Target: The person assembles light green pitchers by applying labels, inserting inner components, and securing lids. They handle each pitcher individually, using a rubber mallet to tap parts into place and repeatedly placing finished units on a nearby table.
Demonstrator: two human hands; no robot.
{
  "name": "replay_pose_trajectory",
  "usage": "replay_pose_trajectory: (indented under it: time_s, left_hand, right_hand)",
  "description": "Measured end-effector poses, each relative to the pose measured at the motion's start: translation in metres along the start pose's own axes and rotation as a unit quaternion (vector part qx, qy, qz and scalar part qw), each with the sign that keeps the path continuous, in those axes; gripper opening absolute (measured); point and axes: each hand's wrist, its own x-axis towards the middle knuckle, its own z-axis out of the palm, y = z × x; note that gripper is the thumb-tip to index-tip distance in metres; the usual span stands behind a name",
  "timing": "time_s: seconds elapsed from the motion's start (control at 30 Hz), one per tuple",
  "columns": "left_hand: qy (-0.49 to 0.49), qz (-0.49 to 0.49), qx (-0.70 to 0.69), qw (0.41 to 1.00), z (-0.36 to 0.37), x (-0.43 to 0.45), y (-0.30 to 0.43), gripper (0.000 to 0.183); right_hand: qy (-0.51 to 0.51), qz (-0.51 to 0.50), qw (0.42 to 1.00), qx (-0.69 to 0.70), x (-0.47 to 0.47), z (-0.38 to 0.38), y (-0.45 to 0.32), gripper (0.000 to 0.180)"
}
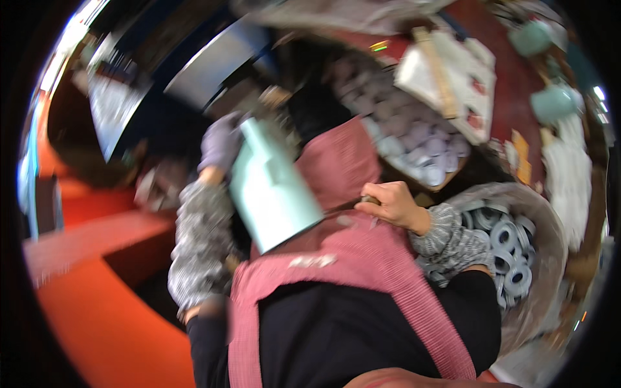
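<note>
My left hand (221, 140), in a purple-grey glove, grips the narrow upper part of a pale green plastic container (274, 186), blurred by motion. The container hangs tilted in front of the pink apron (339, 160), its broad end towards my right hand. Bare and closed, my right hand (390, 206) holds a knife-like tool by its small brown handle (370, 199). The tool's thin dark blade points at the container's broad edge; whether they touch I cannot tell.
A lined tub of grey plastic rings (558, 242) stands at the right. Beyond my right hand is a box of pale lilac caps (432, 150). White foam blocks (465, 72) and pale green containers (553, 104) lie on a red surface. Orange machine panels (111, 310) are at the left.
</note>
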Motion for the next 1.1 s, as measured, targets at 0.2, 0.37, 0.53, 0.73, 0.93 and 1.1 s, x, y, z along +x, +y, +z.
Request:
replay_pose_trajectory:
  time_s: [0.2, 0.37, 0.53, 0.73, 0.93, 1.1]
  left_hand:
    - [-0.096, 0.237, 0.453, 0.854, 0.009, 0.034, 0.096, 0.022]
    - [-0.043, 0.561, 0.093, 0.822, 0.069, 0.049, 0.218, 0.029]
    - [-0.114, 0.642, 0.078, 0.754, 0.148, 0.057, 0.342, 0.043]
    - [-0.205, 0.590, 0.199, 0.755, 0.169, 0.081, 0.359, 0.046]
    - [-0.198, 0.582, 0.169, 0.770, 0.165, 0.086, 0.350, 0.042]
    - [-0.165, 0.599, 0.167, 0.766, 0.170, 0.083, 0.342, 0.042]
  right_hand:
    - [0.231, 0.201, 0.951, 0.055, 0.004, -0.149, 0.088, 0.023]
    - [0.305, 0.235, 0.915, -0.122, -0.020, -0.254, 0.221, 0.028]
    - [0.338, 0.295, 0.886, -0.119, -0.027, -0.299, 0.283, 0.025]
    - [0.254, 0.362, 0.881, -0.169, -0.003, -0.320, 0.282, 0.024]
    - [0.213, 0.164, 0.960, 0.081, -0.022, -0.329, 0.331, 0.024]
    - [0.355, 0.156, 0.832, -0.396, -0.007, -0.294, 0.301, 0.032]
